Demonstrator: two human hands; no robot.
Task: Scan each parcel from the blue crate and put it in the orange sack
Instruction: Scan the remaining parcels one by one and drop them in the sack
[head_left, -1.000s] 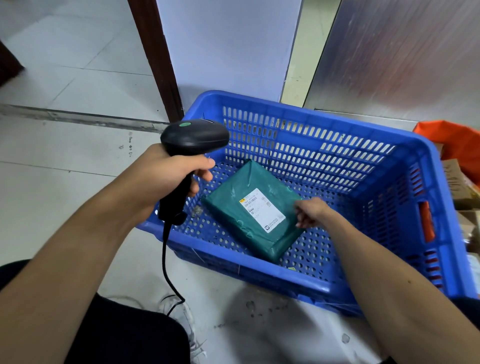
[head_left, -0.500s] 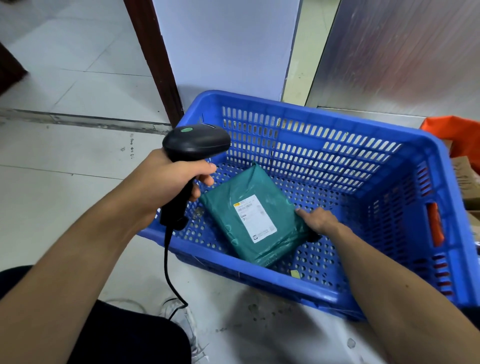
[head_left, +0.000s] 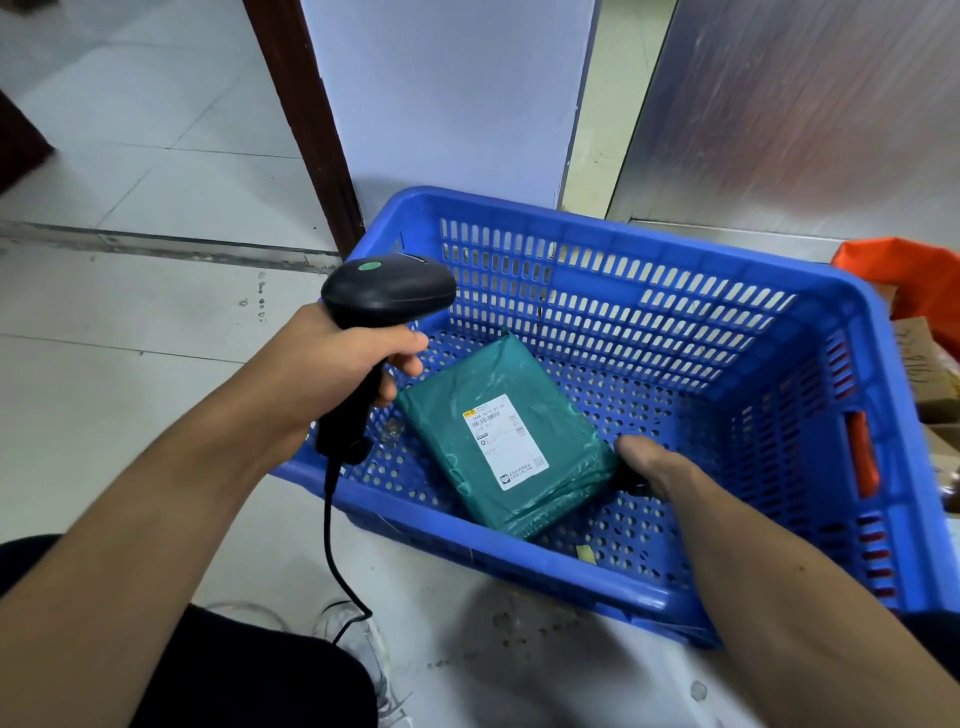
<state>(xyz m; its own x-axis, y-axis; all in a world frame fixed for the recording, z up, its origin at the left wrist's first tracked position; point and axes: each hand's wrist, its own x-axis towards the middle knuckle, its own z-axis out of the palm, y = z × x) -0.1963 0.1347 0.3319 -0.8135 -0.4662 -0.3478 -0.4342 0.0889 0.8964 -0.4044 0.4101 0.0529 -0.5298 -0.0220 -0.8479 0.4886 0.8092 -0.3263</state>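
**Right hand (head_left: 647, 462) got a hold on the parcel (head_left: 501, 436)**

A second before, this hand had only pinched the parcel's right edge. Now it sat lower, at the parcel's near-right corner, with the thumb against that corner and the fingers curled beneath, mostly out of sight. The parcel had swung a little in the meantime, so its label (head_left: 506, 441) faced up more squarely.

The left hand (head_left: 337, 374) was wrapped round the scanner (head_left: 387, 293) handle, as before, over the near-left corner of the crate (head_left: 519, 566). The scanner head pointed across at the label, and the cable (head_left: 332, 545) hung to the floor. No beam showed on the label, so I judged the scan still to come, with the parcel now held ready for it.

The parcel was flat and wrapped in wrinkled, glossy green plastic, with a white barcode label on top. It lay askew on the crate's floor, towards the near-left corner, and was the only parcel there. I could not tell whether its held end had left the floor.

Beyond the crate's far-right corner stood the sack (head_left: 914, 275), which the parcel had yet to reach.
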